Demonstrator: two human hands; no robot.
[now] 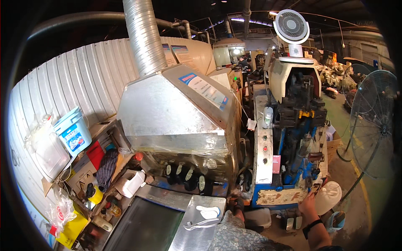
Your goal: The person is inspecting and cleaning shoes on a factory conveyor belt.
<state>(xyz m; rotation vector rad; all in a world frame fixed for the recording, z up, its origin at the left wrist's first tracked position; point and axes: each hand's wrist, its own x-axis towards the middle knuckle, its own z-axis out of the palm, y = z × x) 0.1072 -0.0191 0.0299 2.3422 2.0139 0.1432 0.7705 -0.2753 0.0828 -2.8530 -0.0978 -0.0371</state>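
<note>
My right hand (pixel 308 204), with a dark band at the wrist, reaches forward at the lower right. Its fingers are closed at the edge of a small dark, flat piece (pixel 317 188), too small to name. That piece is by the low front of the blue-and-white machine (pixel 278 196), just left of a whitish plastic jug (pixel 329 197). My left hand is out of view. On a bare metal plate (pixel 184 236) lie a pair of pliers (pixel 201 224) and a white glove (pixel 208 212), with neither hand on them.
A metal hood (pixel 171 108) covers an opening with several dark shoes (pixel 190 180). Left of the plate runs a dark belt (pixel 142 226). Bottles and a light-blue bucket (pixel 73 131) crowd the left. A large fan (pixel 374 123) stands right; a small fan (pixel 292 27) tops the machine.
</note>
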